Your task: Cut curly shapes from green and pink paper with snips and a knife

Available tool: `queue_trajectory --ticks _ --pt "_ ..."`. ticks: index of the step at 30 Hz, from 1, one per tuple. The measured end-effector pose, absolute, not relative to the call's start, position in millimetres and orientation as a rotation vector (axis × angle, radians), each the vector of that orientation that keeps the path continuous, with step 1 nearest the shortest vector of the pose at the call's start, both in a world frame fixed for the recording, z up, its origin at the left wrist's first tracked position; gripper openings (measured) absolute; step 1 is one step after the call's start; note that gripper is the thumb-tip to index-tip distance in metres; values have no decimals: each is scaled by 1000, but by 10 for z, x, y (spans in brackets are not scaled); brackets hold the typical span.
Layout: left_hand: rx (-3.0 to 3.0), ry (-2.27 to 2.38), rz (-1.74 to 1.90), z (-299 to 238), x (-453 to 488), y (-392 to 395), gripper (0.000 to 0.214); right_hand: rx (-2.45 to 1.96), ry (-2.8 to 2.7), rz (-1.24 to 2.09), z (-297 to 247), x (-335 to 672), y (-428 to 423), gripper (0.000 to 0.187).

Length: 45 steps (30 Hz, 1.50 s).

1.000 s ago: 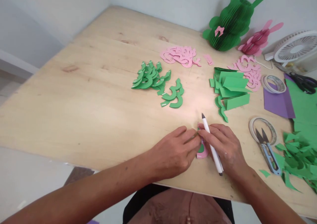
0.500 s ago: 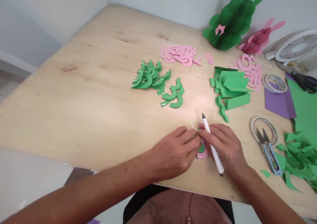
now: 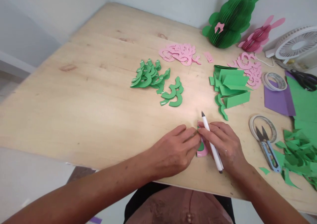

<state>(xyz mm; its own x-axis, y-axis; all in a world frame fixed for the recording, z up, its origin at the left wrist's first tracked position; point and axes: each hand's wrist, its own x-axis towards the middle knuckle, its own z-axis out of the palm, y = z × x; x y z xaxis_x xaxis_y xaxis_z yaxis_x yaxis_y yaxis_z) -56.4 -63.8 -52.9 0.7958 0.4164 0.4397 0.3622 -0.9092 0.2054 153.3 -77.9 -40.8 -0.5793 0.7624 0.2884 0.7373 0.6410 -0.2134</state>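
Close to the table's front edge, my left hand and my right hand meet over a pink paper cutout with a green paper piece lying on it. The fingertips of both hands pinch these pieces, and most of the paper is hidden beneath them. A white pen with a dark tip rests in my right hand between thumb and fingers, its tip pointing away from me. Beyond my hands lie wavy green cutouts with white strips on some, and a stack of folded green paper.
Pink cutouts lie farther back. On the right are thread snips over a tape roll, green scraps, another tape roll, purple paper, black-handled scissors and a white fan. A green honeycomb-paper rabbit stands behind.
The whole view has shifted slightly. Both hands keep nearly the same pose over the paper pieces, and the pen stays in my right hand.
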Motion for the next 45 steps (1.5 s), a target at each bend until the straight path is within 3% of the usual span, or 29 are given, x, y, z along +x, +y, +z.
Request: queue_trajectory --ticks 17,45 --pt "2654 667 1132 -590 -611 -565 14 -1194 -2473 109 -405 1506 -791 23" --pt "2864 499 901 -570 -598 -621 15 -1205 -2431 109 -393 1474 -795 25"
